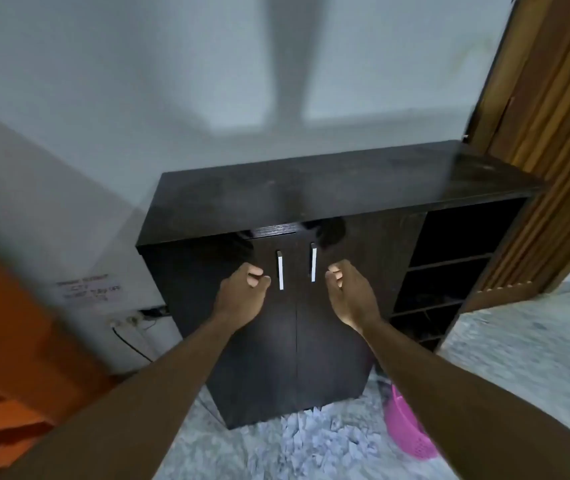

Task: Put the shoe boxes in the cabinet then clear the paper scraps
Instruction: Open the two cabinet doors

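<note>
The fingers of the left hand (240,295) are loosely curled with the thumb tip near them, holding nothing; the hand floats just left of the left slim silver bar handle (280,270), not touching it. The fingers of the right hand (349,295) are likewise loosely curled and hold nothing, and the hand sits just right of the right slim silver bar handle (313,262), apart from it. Both bare forearms reach in from the bottom edge of the view.

The two handles stand upright, side by side, near the top of the two closed doors of a low, dark brown wooden cabinet (328,181). The cabinet's flat top is dusty and carries nothing. At the cabinet's right end are open dark shelves (449,268); what lies on them is too dim to tell.

On the speckled grey floor, at the foot of the cabinet's front edge, lies a heap of white paper scraps (314,441). A pink plastic perforated basket (404,424) stands just right of the scraps, near the cabinet's front right corner.

A pale wall rises behind the cabinet, with a brown wooden door frame (546,98) against its right end. No shoe boxes appear in view.
</note>
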`<state>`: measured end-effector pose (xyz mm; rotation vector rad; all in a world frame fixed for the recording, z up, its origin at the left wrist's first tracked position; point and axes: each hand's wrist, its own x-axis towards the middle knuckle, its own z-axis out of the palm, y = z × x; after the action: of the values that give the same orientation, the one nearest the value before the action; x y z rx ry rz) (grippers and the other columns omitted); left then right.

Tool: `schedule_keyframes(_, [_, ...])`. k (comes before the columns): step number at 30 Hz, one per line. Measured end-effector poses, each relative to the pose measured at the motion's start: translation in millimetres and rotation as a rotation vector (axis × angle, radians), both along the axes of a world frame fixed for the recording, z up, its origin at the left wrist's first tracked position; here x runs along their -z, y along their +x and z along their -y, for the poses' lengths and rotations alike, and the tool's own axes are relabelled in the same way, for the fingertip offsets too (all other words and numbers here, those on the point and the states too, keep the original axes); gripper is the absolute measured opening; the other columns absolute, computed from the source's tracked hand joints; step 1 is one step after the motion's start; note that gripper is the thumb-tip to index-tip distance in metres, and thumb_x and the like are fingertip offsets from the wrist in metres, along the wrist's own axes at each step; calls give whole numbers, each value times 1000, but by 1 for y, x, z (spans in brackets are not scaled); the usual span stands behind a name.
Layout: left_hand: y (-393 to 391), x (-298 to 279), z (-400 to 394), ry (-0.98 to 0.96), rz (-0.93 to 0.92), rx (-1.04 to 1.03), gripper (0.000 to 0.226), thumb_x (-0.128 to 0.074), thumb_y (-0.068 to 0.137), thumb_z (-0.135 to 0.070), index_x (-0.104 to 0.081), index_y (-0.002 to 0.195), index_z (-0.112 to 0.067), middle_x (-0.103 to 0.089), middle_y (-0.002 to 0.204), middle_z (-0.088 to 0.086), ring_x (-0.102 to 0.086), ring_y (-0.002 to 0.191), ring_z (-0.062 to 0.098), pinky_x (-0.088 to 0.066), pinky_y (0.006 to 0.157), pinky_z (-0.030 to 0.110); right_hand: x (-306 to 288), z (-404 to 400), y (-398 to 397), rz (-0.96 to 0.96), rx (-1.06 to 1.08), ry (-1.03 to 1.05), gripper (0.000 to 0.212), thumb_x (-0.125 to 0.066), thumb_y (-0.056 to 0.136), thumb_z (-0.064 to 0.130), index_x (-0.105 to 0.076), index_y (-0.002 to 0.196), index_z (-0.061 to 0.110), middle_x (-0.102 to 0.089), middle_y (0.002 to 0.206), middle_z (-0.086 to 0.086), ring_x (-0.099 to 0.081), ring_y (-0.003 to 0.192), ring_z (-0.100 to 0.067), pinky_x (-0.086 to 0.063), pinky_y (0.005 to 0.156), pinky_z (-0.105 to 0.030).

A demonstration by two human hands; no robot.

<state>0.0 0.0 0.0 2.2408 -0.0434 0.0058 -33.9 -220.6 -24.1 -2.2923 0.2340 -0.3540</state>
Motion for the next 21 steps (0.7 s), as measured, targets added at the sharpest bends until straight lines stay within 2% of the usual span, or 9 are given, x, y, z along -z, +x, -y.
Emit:
schedule_keyframes(4, [32,9,12,-35,-90,30,26,-56,100,-36,-68,117,-20,-65,100,-9,-59,98,11,-41,75,22,2,-18,42,-101,92,88,27,-46,105,33,-60,117,15,-70,117,-5,-67,108,-30,-49,86,-37])
schedule_keyframes(7, [56,15,25,-81,-88,41,30,-55,101,-36,-70,114,-14,-66,99,-7,-62,101,14,-39,81,23,-1,-22,72,-121,157,139,35,-45,106,39,-60,121,11,-69,122,-9,-64,115,-33,-43,84,-36])
schedule_keyframes(9, [67,19,34,-77,-108,27,36,-51,103,-43,-70,107,-12,-66,94,-6,-61,97,18,-39,78,25,0,-22,88,-147,164,158,41,-43,108,42,-61,121,7,-70,122,-13,-63,116,-35,-42,84,-36])
schedule_keyframes(12, [76,25,45,-52,-115,13,47,-45,104,-47,-70,84,-13,-69,78,-1,-64,89,25,-42,70,29,10,-18,107,-199,120,196,44,-41,108,40,-68,112,5,-74,115,-16,-65,113,-38,-49,91,-40])
schedule_keyframes(15, [77,31,50,-136,-89,-33,45,-48,104,-44,-79,92,-13,-80,96,2,-71,97,24,-51,92,33,16,-14,114,-203,103,253,40,-42,106,37,-70,102,8,-77,104,-11,-69,105,-36,-53,96,-45])
schedule_keyframes(17, [75,31,52,-157,-90,-70,44,-50,104,-43,-79,92,-12,-80,97,0,-72,95,22,-51,97,35,19,-12,118,-200,83,308,37,-44,105,38,-67,98,11,-77,99,-9,-70,100,-34,-56,93,-49])
schedule_keyframes(21, [62,34,53,-186,-113,-112,42,-51,102,-45,-77,83,-18,-78,89,-4,-72,87,18,-53,85,31,23,-10,122,-196,58,361,37,-41,97,49,-62,89,19,-74,103,-10,-70,101,-35,-57,92,-54])
